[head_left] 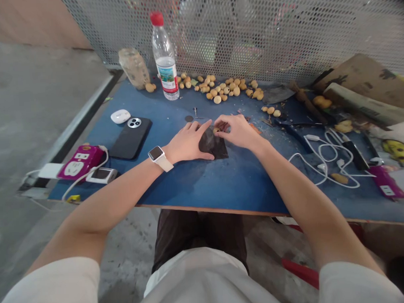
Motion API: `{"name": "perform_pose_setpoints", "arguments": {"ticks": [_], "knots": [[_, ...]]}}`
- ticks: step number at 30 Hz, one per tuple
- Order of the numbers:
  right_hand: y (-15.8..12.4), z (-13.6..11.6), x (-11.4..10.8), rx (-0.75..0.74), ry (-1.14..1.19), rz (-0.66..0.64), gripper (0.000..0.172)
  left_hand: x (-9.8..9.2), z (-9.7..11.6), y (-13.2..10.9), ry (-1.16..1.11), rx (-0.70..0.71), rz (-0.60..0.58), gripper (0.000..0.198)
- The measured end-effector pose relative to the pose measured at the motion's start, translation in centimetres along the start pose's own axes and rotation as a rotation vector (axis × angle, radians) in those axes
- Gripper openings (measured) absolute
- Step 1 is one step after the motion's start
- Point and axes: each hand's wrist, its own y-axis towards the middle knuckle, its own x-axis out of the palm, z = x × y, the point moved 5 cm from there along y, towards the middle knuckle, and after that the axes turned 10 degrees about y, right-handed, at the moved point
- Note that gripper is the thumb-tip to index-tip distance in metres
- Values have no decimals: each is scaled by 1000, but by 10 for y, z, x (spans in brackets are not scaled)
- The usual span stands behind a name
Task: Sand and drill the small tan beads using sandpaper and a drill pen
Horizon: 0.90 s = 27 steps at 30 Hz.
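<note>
My left hand [190,142] lies on the blue tabletop with fingers and thumb spread. Between its thumb and fingers is a dark square sheet [218,147] that looks like sandpaper, pressed flat. Just above the sheet's right part, my right hand [236,130] pinches a small tan gourd [216,130] with a dark hole in it. The right fingertips partly cover the gourd. Behind the left hand lie a dark round disc [189,119] and a small metal tool [196,113].
Several small gourds [217,99] lie along the perforated metal screen [251,35], near a water bottle [168,75]. A phone [131,138] and a purple power strip [80,161] are left. To the right are pliers [296,135], white earphones [322,167] and cardboard [365,79].
</note>
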Motion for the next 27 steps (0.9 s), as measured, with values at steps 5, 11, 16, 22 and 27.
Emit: {"name": "perform_pose_setpoints", "arguments": {"ticks": [5,11,16,22,27], "knots": [[3,-1,-5,9,-93,-7,12,-1,-1,0,-12,-12,-4,141],[-2,-9,-8,55,43,-198,8,-1,-1,0,-5,-16,-7,141],[12,8,-9,41,-35,-10,11,-2,2,1,26,-14,-33,143],[9,12,-9,53,73,-152,15,0,-2,1,12,4,2,141],[10,18,-12,0,64,-50,13,3,-5,2,14,16,9,143]]}}
